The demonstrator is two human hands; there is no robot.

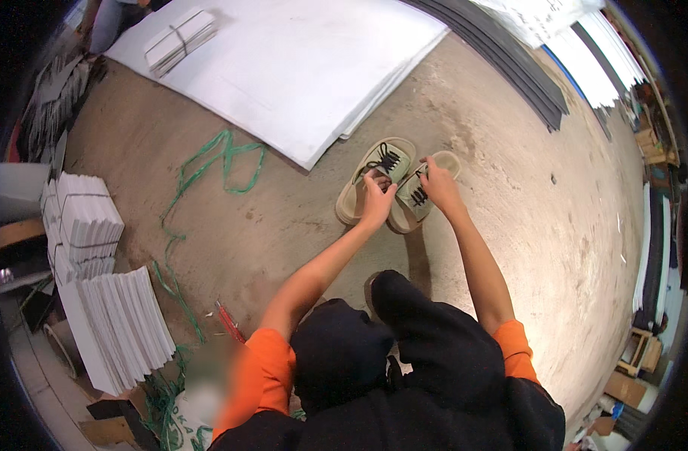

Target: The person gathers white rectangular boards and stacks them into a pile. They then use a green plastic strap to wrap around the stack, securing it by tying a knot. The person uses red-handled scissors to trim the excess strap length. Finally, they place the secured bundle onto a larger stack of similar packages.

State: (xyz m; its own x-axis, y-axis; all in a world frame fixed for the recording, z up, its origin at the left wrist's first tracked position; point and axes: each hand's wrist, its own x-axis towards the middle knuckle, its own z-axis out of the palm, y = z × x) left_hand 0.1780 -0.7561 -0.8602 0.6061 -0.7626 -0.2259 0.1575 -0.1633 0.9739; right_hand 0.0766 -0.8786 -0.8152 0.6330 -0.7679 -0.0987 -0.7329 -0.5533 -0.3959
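Note:
Two pale green shoes with black laces and tan soles stand side by side on the floor: a left shoe [400, 148] and a right shoe [404, 216]. My left hand [375, 201] is over the left shoe's opening, beside the right shoe. Its fingers are curled in, and what they hold, if anything, is too small to make out. Bent down at the right shoe's front is my right hand [439, 188], thumb and forefinger drawn together near a black shoelace [419, 197]. The fingers partly cover the right shoe's upper.
A large white sheet stack [284, 75] lies ahead, bearing a tied bundle [180, 42]. Green twine [225, 154] trails across the floor at left, near strapped white stacks [88, 218] and a red tool [229, 322]. Dark strips [509, 60] lie at far right.

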